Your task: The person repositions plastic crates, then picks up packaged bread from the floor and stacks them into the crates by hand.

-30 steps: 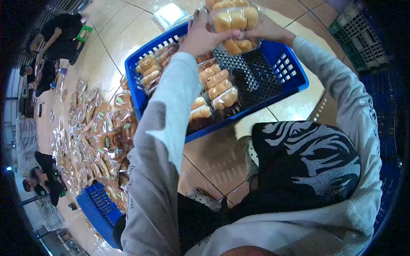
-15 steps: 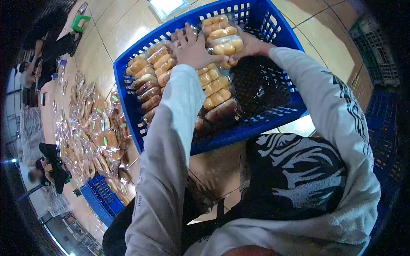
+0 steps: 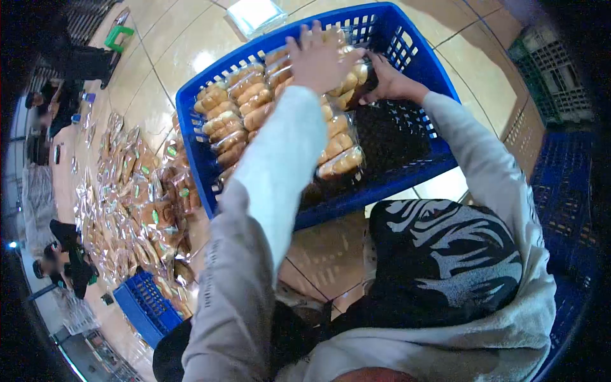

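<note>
A blue plastic crate (image 3: 273, 46) holds rows of bread rolls in clear plastic packs (image 3: 254, 95). Over the far side of these rows, my left hand (image 3: 318, 62) lies with its fingers spread, slightly blurred, touching the tops of the packs. My right hand (image 3: 396, 84) is inside the crate at the right end of the rows. Its fingers and thumb curl around the outer side of a pack of bread rolls (image 3: 351, 81), part of which is hidden behind my hands. The left forearm covers some packs in the middle.
To the left, a large heap of bagged bread (image 3: 137, 197) lies on the tiled floor beside a small blue crate (image 3: 147, 304). Clear plastic wrapping (image 3: 256, 16) lies beyond the crate. Stacked green crates (image 3: 552, 76) and blue crates (image 3: 563, 184) stand at right. Other people are at far left.
My left hand has shifted right across the packs. My right hand has come slightly right and nearer, with the bread pack at its fingers. The view has shifted a little.
</note>
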Tool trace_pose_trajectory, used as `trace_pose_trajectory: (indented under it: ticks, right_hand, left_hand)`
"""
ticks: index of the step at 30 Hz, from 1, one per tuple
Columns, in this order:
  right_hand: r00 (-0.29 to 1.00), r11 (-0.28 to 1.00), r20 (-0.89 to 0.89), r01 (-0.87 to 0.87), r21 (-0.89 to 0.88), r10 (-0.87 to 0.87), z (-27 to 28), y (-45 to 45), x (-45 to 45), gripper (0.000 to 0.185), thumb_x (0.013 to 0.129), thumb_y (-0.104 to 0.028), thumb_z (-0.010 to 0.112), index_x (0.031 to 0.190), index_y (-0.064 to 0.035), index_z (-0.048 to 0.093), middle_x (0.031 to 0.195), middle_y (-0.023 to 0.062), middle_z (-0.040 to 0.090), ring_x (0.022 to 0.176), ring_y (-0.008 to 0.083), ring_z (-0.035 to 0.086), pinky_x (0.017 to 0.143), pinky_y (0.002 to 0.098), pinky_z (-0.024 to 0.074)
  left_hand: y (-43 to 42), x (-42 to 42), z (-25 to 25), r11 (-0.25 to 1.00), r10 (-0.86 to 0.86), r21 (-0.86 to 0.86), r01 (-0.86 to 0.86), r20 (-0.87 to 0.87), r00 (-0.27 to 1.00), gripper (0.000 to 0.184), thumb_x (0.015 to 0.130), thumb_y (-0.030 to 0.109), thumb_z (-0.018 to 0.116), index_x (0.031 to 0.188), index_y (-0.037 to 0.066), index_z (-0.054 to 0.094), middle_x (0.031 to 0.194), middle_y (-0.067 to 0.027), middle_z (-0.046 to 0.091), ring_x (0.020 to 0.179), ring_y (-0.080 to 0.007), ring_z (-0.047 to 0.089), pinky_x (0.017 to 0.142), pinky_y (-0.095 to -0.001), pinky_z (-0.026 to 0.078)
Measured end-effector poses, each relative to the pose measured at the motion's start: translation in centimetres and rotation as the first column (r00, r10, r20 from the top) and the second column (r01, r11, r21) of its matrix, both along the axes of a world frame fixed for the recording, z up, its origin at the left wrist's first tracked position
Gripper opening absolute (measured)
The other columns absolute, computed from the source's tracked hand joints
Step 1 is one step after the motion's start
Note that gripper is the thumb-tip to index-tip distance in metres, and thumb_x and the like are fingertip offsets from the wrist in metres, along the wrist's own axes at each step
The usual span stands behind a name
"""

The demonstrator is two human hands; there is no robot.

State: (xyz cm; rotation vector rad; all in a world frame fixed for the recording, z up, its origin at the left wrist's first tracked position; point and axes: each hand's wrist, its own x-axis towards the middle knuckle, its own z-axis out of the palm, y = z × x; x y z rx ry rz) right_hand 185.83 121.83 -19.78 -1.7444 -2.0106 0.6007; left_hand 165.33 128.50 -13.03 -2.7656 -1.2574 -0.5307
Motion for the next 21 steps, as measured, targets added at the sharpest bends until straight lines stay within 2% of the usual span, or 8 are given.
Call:
trace_pose_trajectory:
  ticks: [2, 5, 8, 10, 12, 15, 18, 21]
  right_hand:
    - [0.999, 0.999, -0.02, 0.025, -0.048, -0.026, 5.0, -2.7, 0.0, 0.086, 0.067, -0.036, 0.083, 0.135, 0.0003, 0.044, 0.134, 0.0223, 0.05, 0.125, 0.0373, 0.048, 0.106, 0.0428, 0.0372]
    - [0.976, 0.824, -0.025, 0.197, 0.531, -0.217, 10.2, -7.5, 0.4, 0.042, 0.082, -0.023, 0.069, 0.12, -0.0102, 0.059, 0.117, 0.0129, 0.064, 0.106, 0.0333, 0.06, 0.092, 0.0393, 0.0471]
    - [0.852, 0.804, 0.193, 0.35, 0.48, -0.486, 9.7, -11.7, 4.3, 0.056, 0.084, -0.036, 0.071, 0.124, -0.0002, 0.055, 0.12, 0.0213, 0.061, 0.116, 0.0325, 0.057, 0.098, 0.0394, 0.0437]
    - [0.838, 0.842, 0.113, 0.515, 0.159, -0.534, 8.0, -14.0, 5.7, 0.063, 0.088, -0.041, 0.066, 0.133, -0.0004, 0.047, 0.123, 0.0274, 0.058, 0.115, 0.0344, 0.058, 0.097, 0.0397, 0.0439]
    - [0.795, 0.814, 0.195, 0.58, 0.032, -0.574, 5.7, -16.2, 6.6, 0.064, 0.092, -0.048, 0.057, 0.137, -0.0064, 0.039, 0.114, 0.0282, 0.062, 0.107, 0.0415, 0.061, 0.086, 0.0465, 0.0473]
    - [0.748, 0.801, 0.306, 0.591, 0.097, -0.589, 6.2, -16.9, 3.9, 0.062, 0.094, -0.05, 0.053, 0.135, -0.0053, 0.04, 0.113, 0.0277, 0.062, 0.103, 0.0432, 0.061, 0.085, 0.0477, 0.047]
    - [0.789, 0.835, 0.283, 0.542, 0.096, -0.545, 6.8, -18.6, 2.9, 0.065, 0.094, -0.044, 0.056, 0.138, -0.0003, 0.036, 0.125, 0.0281, 0.054, 0.112, 0.0428, 0.055, 0.094, 0.0455, 0.0431]
    - [0.749, 0.826, 0.353, 0.529, 0.194, -0.561, 5.2, -20.6, 2.8, 0.069, 0.095, -0.036, 0.057, 0.142, 0.0062, 0.03, 0.138, 0.0284, 0.042, 0.126, 0.0414, 0.044, 0.105, 0.043, 0.0349]
  left_hand:
    - [0.4, -5.0, 4.5, 0.993, -0.069, 0.092, 0.076, -0.077, 0.995, 0.075, 0.088, 0.066, 0.045, 0.143, 0.016, 0.04, 0.15, -0.0166, 0.034, 0.14, -0.0385, 0.027, 0.112, -0.0605, 0.016]
    - [1.7, -15.4, 9.0, 0.945, -0.124, 0.255, 0.204, -0.299, 0.946, 0.065, 0.088, 0.061, 0.052, 0.136, 0.019, 0.048, 0.145, -0.014, 0.041, 0.135, -0.0395, 0.034, 0.109, -0.0606, 0.023]
    - [4.6, -28.6, 9.3, 0.958, -0.015, 0.253, 0.133, -0.421, 0.907, 0.061, 0.089, 0.059, 0.051, 0.132, 0.017, 0.05, 0.137, -0.0155, 0.049, 0.129, -0.0373, 0.043, 0.107, -0.0549, 0.031]
    - [7.7, -37.7, 7.8, 0.975, 0.205, -0.02, -0.222, -0.31, 0.928, 0.058, 0.09, 0.057, 0.051, 0.13, 0.015, 0.052, 0.129, -0.0167, 0.056, 0.122, -0.0346, 0.051, 0.105, -0.0476, 0.036]
    - [9.7, -43.5, 7.2, 0.689, 0.539, -0.414, -0.595, -0.256, 0.802, 0.06, 0.088, 0.055, 0.052, 0.125, 0.008, 0.055, 0.123, -0.0203, 0.06, 0.116, -0.0355, 0.056, 0.1, -0.0483, 0.042]
    - [11.8, -52.1, 1.4, 0.768, 0.42, -0.256, -0.587, -0.49, 0.764, 0.069, 0.086, 0.059, 0.054, 0.134, 0.009, 0.049, 0.121, -0.0211, 0.061, 0.114, -0.0365, 0.058, 0.1, -0.0444, 0.044]
    - [12.7, -51.8, -1.9, 0.694, 0.473, -0.35, -0.629, -0.437, 0.765, 0.074, 0.084, 0.062, 0.056, 0.143, 0.02, 0.039, 0.135, -0.0164, 0.053, 0.121, -0.0362, 0.054, 0.101, -0.0534, 0.041]
    - [12.9, -48.0, -4.1, 0.825, 0.372, -0.298, -0.48, -0.352, 0.859, 0.078, 0.083, 0.066, 0.053, 0.145, 0.024, 0.033, 0.15, -0.0123, 0.035, 0.13, -0.0397, 0.042, 0.102, -0.062, 0.035]
